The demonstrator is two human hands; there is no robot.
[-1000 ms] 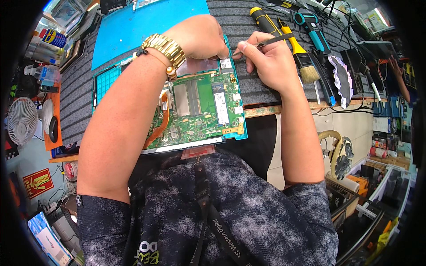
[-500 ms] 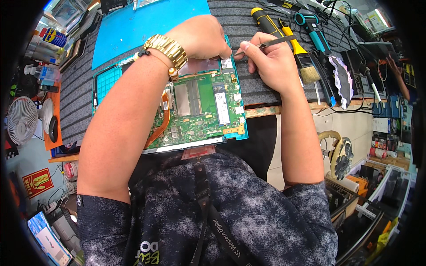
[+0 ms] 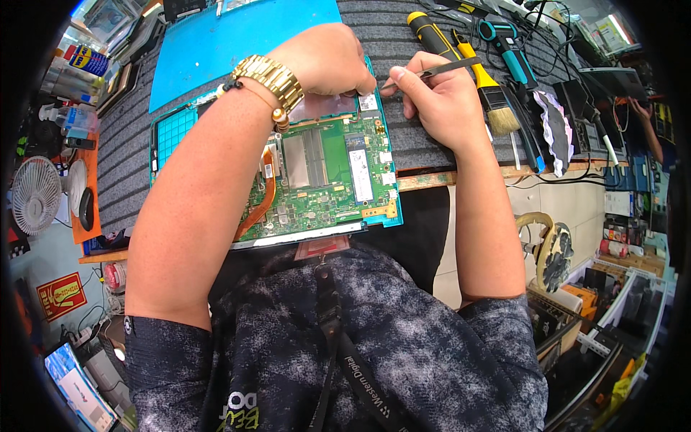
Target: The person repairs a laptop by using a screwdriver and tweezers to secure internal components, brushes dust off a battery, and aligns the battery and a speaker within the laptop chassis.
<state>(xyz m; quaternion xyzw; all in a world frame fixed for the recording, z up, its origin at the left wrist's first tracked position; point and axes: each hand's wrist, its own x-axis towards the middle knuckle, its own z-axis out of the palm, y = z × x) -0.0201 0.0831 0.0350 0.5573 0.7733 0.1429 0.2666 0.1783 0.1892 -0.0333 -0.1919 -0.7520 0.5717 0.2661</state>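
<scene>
From where I stand, the right hand [image 3: 440, 97] pinches a slim dark metal tweezer-like tool [image 3: 452, 68], its long axis slanting from the brush side down leftward to the far right corner of the opened teal laptop base with its green circuit board [image 3: 332, 155], where a small white-labelled card [image 3: 368, 103] sits just beside the tip. The left hand [image 3: 330, 61] is nearer that card, its fingers curled over the corner, though I cannot tell whether they grip anything; grey ribbed mat [image 3: 414, 144] stretches from the laptop's right edge toward the yellow-handled brush [image 3: 491, 95]
</scene>
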